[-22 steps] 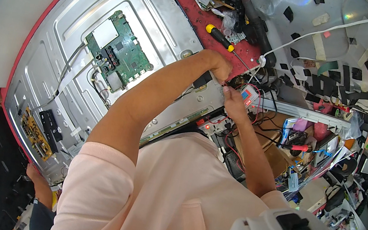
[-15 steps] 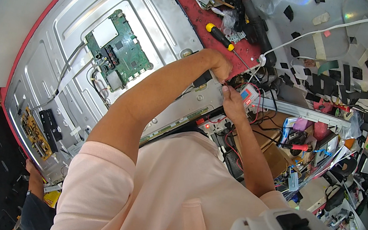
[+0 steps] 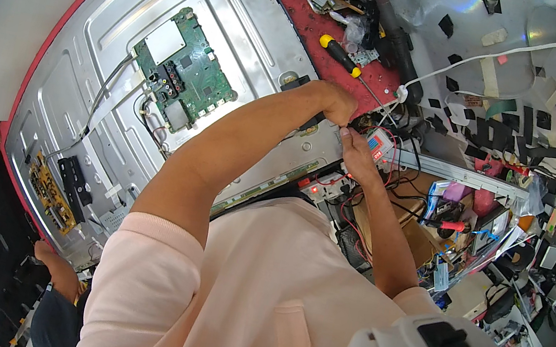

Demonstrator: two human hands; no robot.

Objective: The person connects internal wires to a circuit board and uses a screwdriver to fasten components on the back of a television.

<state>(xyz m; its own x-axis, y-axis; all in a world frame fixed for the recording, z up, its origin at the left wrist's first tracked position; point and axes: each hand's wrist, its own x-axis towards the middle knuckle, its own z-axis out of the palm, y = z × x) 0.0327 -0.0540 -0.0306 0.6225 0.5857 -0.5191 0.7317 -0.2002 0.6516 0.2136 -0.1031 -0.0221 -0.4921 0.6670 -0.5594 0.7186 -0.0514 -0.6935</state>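
A large silver metal back panel of a flat TV (image 3: 129, 6) lies on the red-topped bench. Fixed to it are a green circuit board (image 3: 194, 77) and, at the lower left, a tan circuit board (image 3: 53, 197). My left hand (image 3: 337, 102) is bent over the panel's right corner, its fingers curled down and mostly hidden. Just beside it, my right hand (image 3: 358, 154) pinches at the same corner, thumb uppermost. Whatever sits between the fingers is too small and covered to make out. Against the right hand is a small white, red and blue box (image 3: 378, 145) with wires.
A yellow-and-black screwdriver (image 3: 340, 54) lies on the red bench top (image 3: 302, 36) beyond my left hand. A white cable (image 3: 492, 55) crosses the taped grey surface. Cluttered parts and wires fill the right side. Another person's arm (image 3: 56, 272) reaches in at the lower left.
The view has shifted slightly, moving the bench things a little right and down. My hands stay together at the panel corner. The other person's arm has moved a little away from the panel.
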